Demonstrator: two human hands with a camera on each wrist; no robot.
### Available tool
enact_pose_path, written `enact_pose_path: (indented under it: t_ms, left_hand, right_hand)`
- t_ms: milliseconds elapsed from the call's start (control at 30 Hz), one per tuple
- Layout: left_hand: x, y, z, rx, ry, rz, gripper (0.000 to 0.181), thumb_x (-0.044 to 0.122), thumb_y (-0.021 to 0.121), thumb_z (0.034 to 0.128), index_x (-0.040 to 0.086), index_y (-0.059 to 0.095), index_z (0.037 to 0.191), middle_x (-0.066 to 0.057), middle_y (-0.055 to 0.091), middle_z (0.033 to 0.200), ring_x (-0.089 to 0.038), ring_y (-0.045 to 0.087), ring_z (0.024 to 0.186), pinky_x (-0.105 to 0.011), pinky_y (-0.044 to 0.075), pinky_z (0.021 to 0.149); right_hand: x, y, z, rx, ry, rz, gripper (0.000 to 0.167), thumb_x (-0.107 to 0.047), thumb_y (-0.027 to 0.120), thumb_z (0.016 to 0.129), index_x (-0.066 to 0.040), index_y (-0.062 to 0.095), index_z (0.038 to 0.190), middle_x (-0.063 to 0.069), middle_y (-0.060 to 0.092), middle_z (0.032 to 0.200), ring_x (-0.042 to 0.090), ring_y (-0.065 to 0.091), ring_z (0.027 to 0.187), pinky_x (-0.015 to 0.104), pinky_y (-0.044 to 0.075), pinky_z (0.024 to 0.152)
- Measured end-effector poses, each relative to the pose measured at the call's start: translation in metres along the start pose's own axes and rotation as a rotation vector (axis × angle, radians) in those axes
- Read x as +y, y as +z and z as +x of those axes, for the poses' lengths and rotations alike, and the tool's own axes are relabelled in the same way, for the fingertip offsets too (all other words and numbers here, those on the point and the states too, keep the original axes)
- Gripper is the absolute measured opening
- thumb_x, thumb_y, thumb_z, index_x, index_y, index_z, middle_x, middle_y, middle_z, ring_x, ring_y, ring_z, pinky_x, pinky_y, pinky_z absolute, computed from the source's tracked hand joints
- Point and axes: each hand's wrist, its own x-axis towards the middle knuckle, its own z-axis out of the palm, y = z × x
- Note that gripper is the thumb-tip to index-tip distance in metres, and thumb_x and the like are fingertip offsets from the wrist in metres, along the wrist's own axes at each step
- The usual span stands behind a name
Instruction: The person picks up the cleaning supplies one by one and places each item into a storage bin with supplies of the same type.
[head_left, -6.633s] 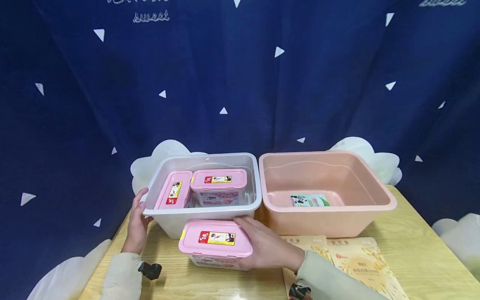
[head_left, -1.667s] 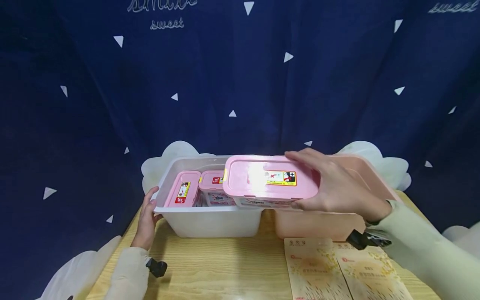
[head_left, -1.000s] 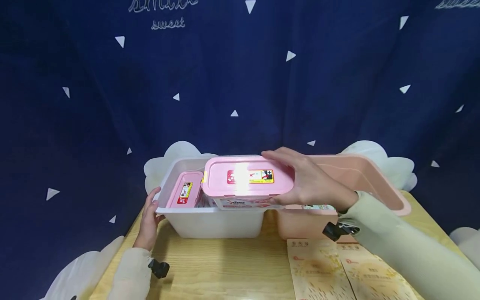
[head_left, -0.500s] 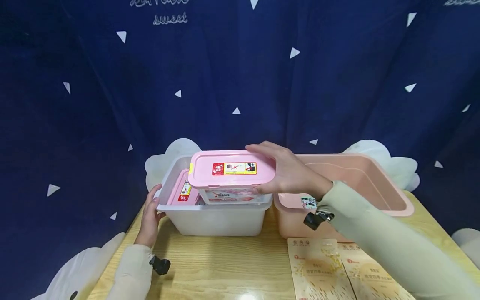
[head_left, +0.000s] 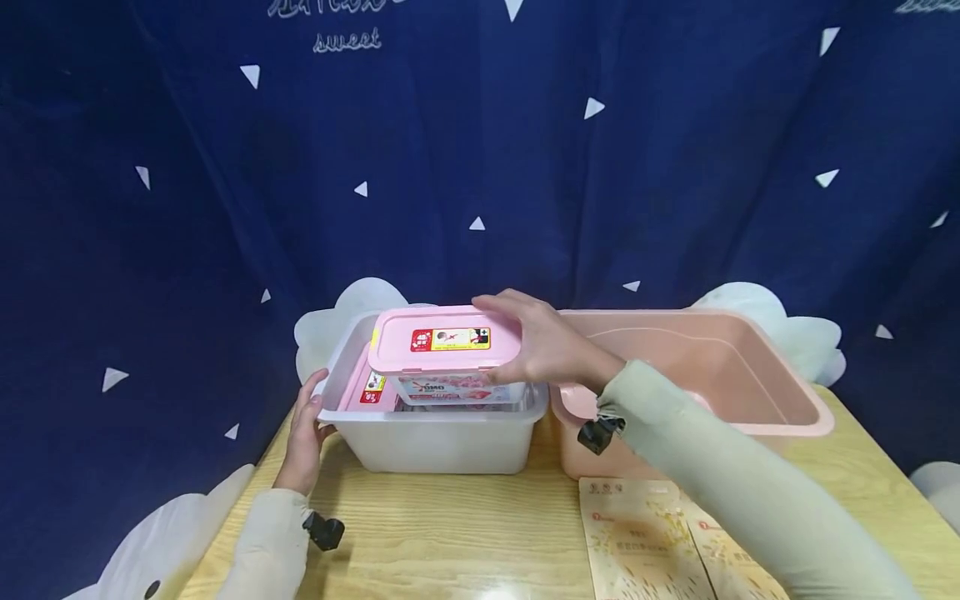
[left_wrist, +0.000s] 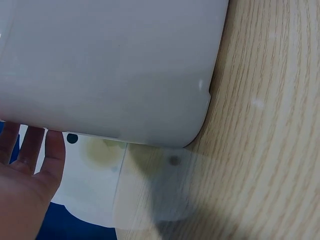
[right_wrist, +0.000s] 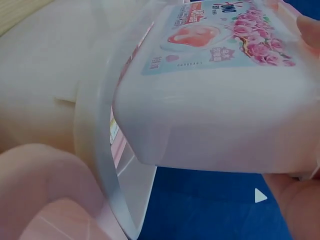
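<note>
A navy curtain [head_left: 450, 150] printed with white triangles fills the background behind the wooden worktop [head_left: 450, 525]. On that stand a peach plastic bin [head_left: 600, 458] and, to its left, a white plastic bin [head_left: 442, 446]. Two beige packets [head_left: 637, 542] lie flat in front of the peach one (partly covered by the right sleeve [head_left: 720, 458]). The pink-lidded OMO tub [head_left: 442, 360] is over the white bin, lid up; whether its base touches anything, I cannot tell. Of the hands, the right [head_left: 551, 342] grips the tub's right end between thumb and fingers; the left [head_left: 303, 437], fingers loosely extended, touches the white bin's left end.
</note>
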Motion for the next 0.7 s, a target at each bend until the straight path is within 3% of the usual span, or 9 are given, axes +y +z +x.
enact_pose_path:
  t_ms: [500,700]
  left_hand:
    - [0.000,0.000,-0.001,-0.009,-0.002,0.010,0.055,0.045,0.018,0.1044,0.027,0.022,0.156,-0.004,0.030,0.152,-0.012,0.040,0.123,-0.026,0.040,0.090]
    - [0.000,0.001,-0.001,-0.004,0.006,-0.017,0.054,0.043,0.019,0.1048,0.024,0.023,0.155,0.001,0.034,0.145,-0.010,0.042,0.120,-0.025,0.041,0.088]
  right_hand:
    - [0.000,0.016,0.004,-0.062,-0.011,-0.140,0.092,-0.040,0.083,0.061,-0.017,0.051,0.145,-0.002,0.062,0.118,0.018,0.055,0.102,0.033,0.046,0.082]
    - [0.004,0.018,0.015,-0.124,0.009,-0.116,0.093,-0.038,0.080,0.062,-0.016,0.049,0.146,-0.003,0.061,0.119,0.018,0.054,0.103,0.033,0.047,0.083]
